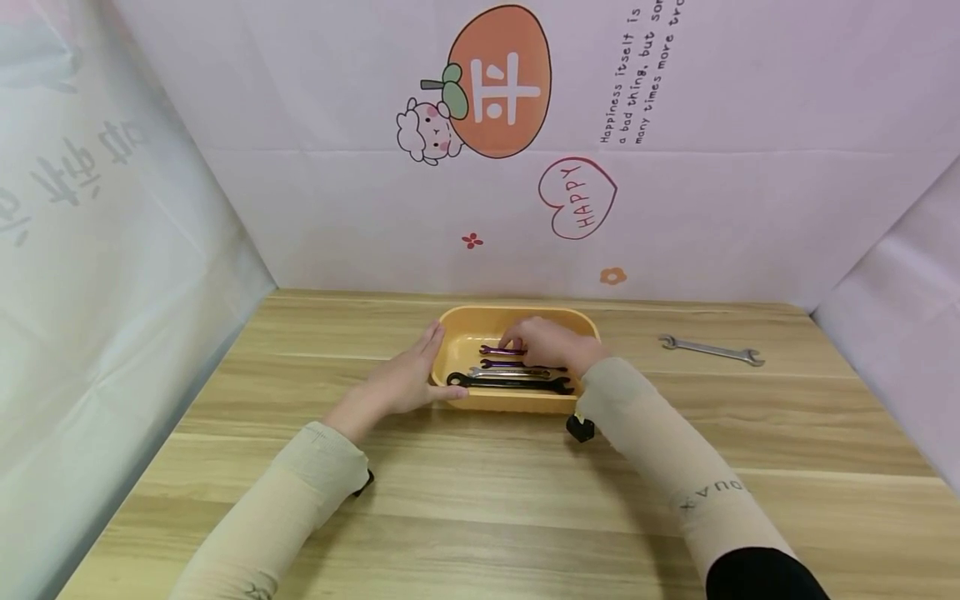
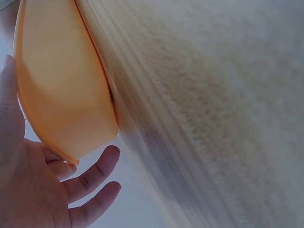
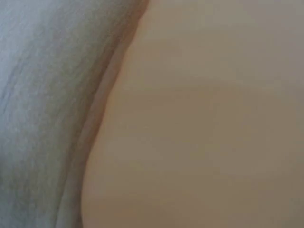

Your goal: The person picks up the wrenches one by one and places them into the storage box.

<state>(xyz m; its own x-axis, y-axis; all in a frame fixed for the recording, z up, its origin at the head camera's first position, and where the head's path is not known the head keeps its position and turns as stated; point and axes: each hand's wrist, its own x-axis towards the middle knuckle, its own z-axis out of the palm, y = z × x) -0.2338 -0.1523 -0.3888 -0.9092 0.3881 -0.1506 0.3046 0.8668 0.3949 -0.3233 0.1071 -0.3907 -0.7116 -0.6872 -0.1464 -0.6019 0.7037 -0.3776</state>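
Note:
A yellow plastic tray (image 1: pixel 517 403) stands on the table with several wrenches lying side by side in it. My left hand (image 1: pixel 405 377) holds the tray's front left corner, thumb over the front rim and fingers along the left side. In the left wrist view, the last fingers (image 2: pixel 97 175) hang free below the tray's end. Reaching inside, my right hand (image 1: pixel 551 342) has its fingers bent down on a small purple wrench (image 1: pixel 491 351), whose right part is hidden. Nearer the front lie a second dark purple wrench (image 1: pixel 495 364), a silver wrench (image 1: pixel 517 373) and a black wrench (image 1: pixel 513 383).
Right of the tray, a silver open-end wrench (image 1: pixel 712 349) lies on the wood-grain table (image 1: pixel 480 508). A printed white cloth (image 1: pixel 360 217) rises behind the table, with more cloth at both sides. The right wrist view is mostly filled by sleeve (image 3: pixel 42 114) and a blurred yellowish surface.

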